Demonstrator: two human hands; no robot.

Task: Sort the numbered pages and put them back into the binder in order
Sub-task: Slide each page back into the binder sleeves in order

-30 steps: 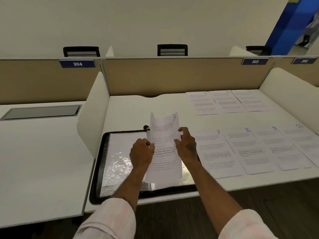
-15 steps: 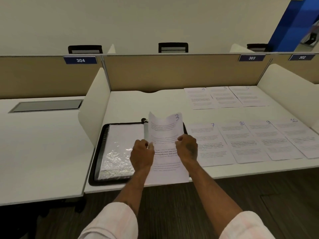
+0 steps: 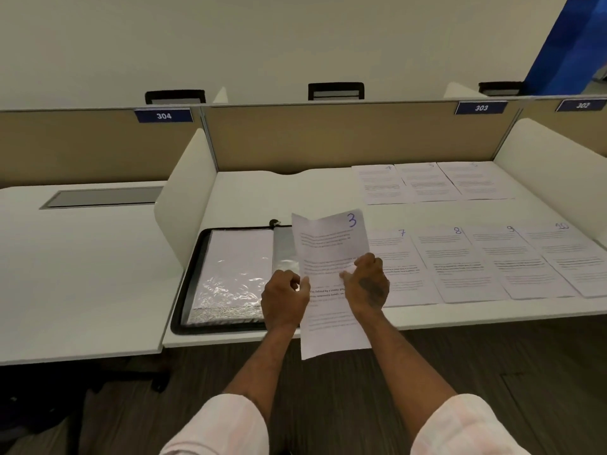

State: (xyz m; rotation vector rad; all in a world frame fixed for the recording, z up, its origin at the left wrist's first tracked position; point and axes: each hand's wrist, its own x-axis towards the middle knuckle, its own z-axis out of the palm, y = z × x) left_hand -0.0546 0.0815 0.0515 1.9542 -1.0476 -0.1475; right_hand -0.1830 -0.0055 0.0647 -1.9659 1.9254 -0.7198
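Page 3 held in both my hands, above the open binder.

The binder point(image 3: 223, 327) lies open on the desk point(image 3: 249, 195), a stack of shiny plastic sleeves point(image 3: 236, 267) in it. My left hand point(image 3: 284, 298) pinches the left edge of page 3 point(image 3: 331, 251), fingers curled; my right hand point(image 3: 368, 284) pinches its right edge. Further right, pages 7 to 10 point(image 3: 492, 261) lie in a row, with three more pages point(image 3: 427, 183) behind.

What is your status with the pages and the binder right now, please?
Left hand and right hand grip page 3, held up before the open binder. Page 7 lies flat at right. No obstruction seen.
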